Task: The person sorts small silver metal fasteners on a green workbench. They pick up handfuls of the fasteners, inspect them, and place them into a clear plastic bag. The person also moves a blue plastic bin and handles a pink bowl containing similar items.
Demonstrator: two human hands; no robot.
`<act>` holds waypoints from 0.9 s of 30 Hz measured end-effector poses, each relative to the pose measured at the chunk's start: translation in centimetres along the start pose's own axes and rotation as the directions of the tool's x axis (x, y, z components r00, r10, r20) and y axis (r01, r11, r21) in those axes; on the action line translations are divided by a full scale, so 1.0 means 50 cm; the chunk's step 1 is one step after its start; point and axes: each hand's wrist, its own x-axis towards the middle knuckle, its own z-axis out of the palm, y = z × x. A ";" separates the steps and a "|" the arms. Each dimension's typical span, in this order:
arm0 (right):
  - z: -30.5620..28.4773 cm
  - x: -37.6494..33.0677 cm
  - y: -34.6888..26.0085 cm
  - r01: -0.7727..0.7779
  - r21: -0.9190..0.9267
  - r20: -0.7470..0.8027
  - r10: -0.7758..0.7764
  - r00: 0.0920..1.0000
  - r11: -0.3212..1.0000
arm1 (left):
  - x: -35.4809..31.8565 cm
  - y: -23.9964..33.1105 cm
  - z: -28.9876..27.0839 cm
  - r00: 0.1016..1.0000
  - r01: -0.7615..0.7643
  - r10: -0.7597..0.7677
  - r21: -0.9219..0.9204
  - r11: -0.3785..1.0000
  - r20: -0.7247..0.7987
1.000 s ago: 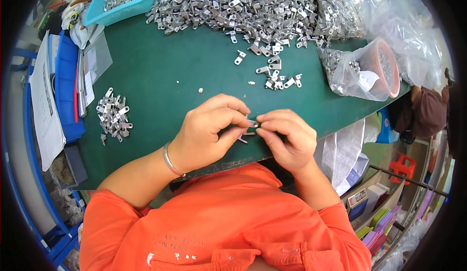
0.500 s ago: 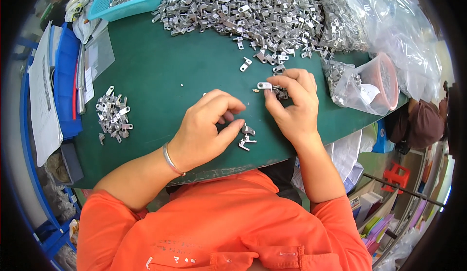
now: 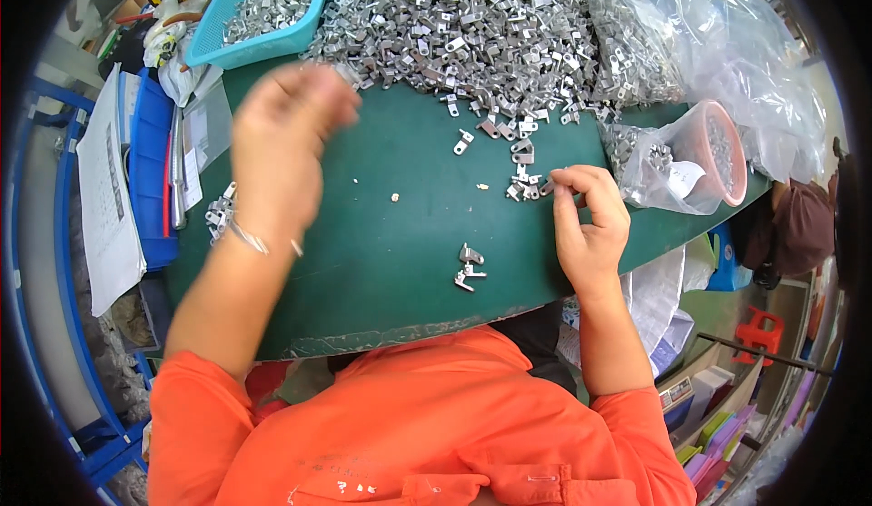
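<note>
Near the turquoise basket [image 3: 263, 49], my left hand [image 3: 289, 115] is raised and smeared by motion. Whether its fingers hold anything is not clear. My right hand [image 3: 595, 220] is closed, thumb and forefinger together on a small metal bracket [image 3: 547, 186]. That bracket lies at the edge of a little cluster of brackets [image 3: 522, 185] on the green table. A few more brackets [image 3: 469, 268] lie nearer my body. Behind my hands spreads a big heap of the same silver brackets [image 3: 472, 29]. A smaller pile [image 3: 219, 213] at the left is partly hidden by my left forearm.
Bags of brackets [image 3: 640, 156] and a pink tub [image 3: 722, 156] in clear plastic stand at the right. A blue tray [image 3: 153, 170] with papers [image 3: 111, 193] flanks the table's left side. A red stool [image 3: 759, 332] is on the floor at the right.
My left hand has swung up and left, away from the middle, toward the basket. My right hand has moved right and slightly down; the bracket it held up no longer shows there.
</note>
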 end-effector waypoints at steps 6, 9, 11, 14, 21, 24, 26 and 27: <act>0.020 -0.008 -0.005 0.109 0.023 0.000 -0.109 0.994 0.994 | 0.238 0.038 -0.149 0.984 -0.059 0.000 -0.326 0.943 -0.177; 0.029 0.023 0.004 0.144 -0.060 0.058 -0.140 0.988 0.988 | 0.179 0.026 -0.079 0.984 -0.055 0.046 -0.051 0.997 -0.171; 0.053 0.060 0.001 0.216 -0.148 0.117 -0.200 0.973 0.965 | 0.107 0.010 -0.012 0.997 -0.067 0.056 0.347 0.935 0.044; 0.101 0.095 0.015 0.258 -0.316 0.188 -0.207 0.960 0.913 | 0.024 -0.052 0.086 0.876 -0.371 0.055 0.595 0.713 0.480; 0.090 0.093 0.016 0.267 -0.018 0.119 -0.263 0.957 0.963 | -0.022 -0.084 0.120 0.889 -0.264 0.006 0.502 0.824 0.457; 0.083 0.081 -0.003 0.279 0.136 0.093 -0.293 0.952 0.950 | -0.039 -0.071 0.114 0.891 0.110 -0.192 0.215 0.970 0.412; 0.083 0.081 -0.015 0.274 0.218 0.084 -0.298 0.951 0.937 | -0.052 -0.051 0.107 0.876 0.244 -0.265 0.105 0.964 0.403; 0.076 0.081 -0.029 0.197 0.283 0.118 -0.238 0.964 0.939 | -0.057 -0.053 0.100 0.878 0.266 -0.267 0.059 0.962 0.396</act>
